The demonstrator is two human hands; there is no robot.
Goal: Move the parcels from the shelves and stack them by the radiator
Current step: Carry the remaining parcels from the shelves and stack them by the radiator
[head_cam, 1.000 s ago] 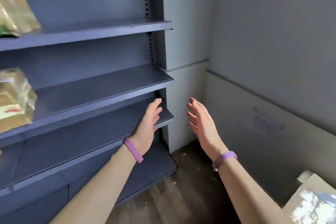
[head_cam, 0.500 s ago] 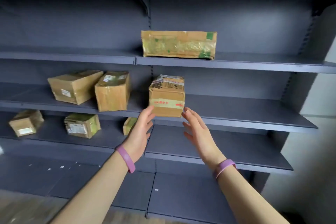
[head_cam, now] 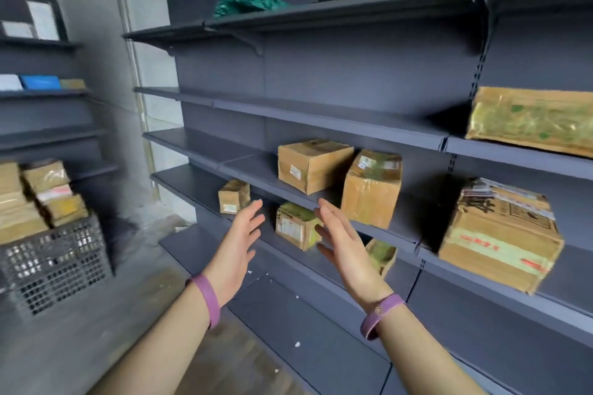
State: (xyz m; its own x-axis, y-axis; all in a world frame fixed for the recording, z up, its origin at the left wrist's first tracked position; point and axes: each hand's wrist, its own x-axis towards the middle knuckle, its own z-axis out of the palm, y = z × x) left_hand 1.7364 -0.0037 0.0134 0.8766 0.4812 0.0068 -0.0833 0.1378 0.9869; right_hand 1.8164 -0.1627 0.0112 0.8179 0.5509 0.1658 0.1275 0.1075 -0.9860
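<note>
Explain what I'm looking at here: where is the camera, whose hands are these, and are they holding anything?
No machine here: a person works with bare hands, and the single camera sits on their head, looking forward and down at them. The left hand and right hand are open, palms facing each other, holding nothing, raised in front of a small parcel on a lower shelf. More cardboard parcels sit on the dark shelves, among them a tall box and a large taped box.
</note>
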